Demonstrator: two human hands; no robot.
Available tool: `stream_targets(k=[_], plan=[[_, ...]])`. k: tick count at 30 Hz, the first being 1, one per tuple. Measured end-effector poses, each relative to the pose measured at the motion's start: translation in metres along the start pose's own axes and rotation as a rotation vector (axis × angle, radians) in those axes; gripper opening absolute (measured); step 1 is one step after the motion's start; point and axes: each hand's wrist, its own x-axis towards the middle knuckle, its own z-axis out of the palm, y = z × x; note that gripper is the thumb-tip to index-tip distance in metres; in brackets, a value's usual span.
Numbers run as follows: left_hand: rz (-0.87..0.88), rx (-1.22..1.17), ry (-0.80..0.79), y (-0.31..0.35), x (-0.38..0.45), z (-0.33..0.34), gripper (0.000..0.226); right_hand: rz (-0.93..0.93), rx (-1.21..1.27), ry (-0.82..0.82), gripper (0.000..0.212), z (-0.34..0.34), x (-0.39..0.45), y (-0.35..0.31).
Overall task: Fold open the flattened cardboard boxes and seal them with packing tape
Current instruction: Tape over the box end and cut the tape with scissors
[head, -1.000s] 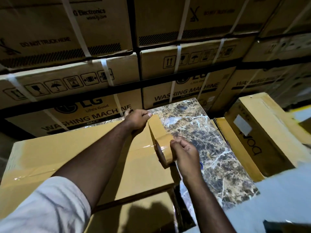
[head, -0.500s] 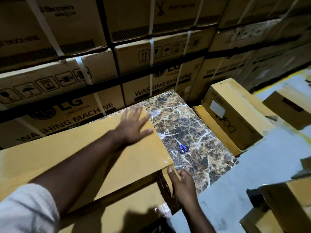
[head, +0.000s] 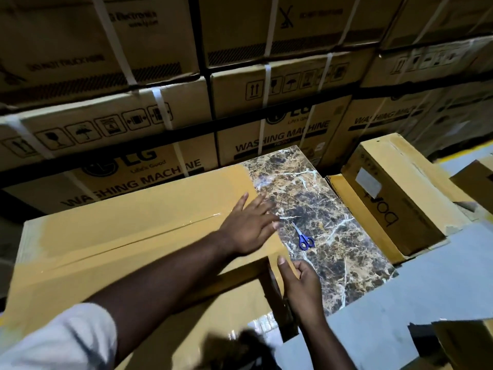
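A long yellow-brown cardboard box (head: 128, 231) lies on a marble-patterned table (head: 333, 217), with glossy brown packing tape (head: 165, 232) along its centre seam. My left hand (head: 248, 228) lies flat with fingers spread on the box top near its right end. My right hand (head: 298, 284) presses the tape end down against the box's right side face, at the near corner. The tape roll is not in view. Blue-handled scissors (head: 304, 239) lie on the table just right of the box.
Stacked washing-machine cartons (head: 240, 89) with white straps form a wall behind the table. A sealed cardboard box (head: 400, 193) rests on a flattened one on the floor at right. More cardboard (head: 464, 343) sits at the bottom right on the grey floor.
The tape roll held by my right hand a second ago is gone from view. My right hand dropped to the box's side face. My left hand slid nearer along the box top.
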Motion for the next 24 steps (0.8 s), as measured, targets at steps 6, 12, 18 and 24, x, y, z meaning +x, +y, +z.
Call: stream_targets(k=[6,12,18,24], plan=[[-0.385,0.058,0.037,-0.039,0.057,-0.018,0.086,-0.062,-0.057,-0.026,0.048,-0.003,0.025,-0.012],[-0.663,0.134,0.017,-0.092,0.106,-0.056,0.071,-0.085,0.048,-0.3,0.02,-0.019,0.027,0.0],[-0.691,0.065,0.014,-0.103,0.125,-0.058,0.038,0.044,0.134,-0.477,0.032,-0.022,0.06,0.002],[-0.557,0.099,0.034,-0.06,0.084,-0.033,0.08,0.148,0.153,-0.498,0.02,-0.016,0.079,0.005]])
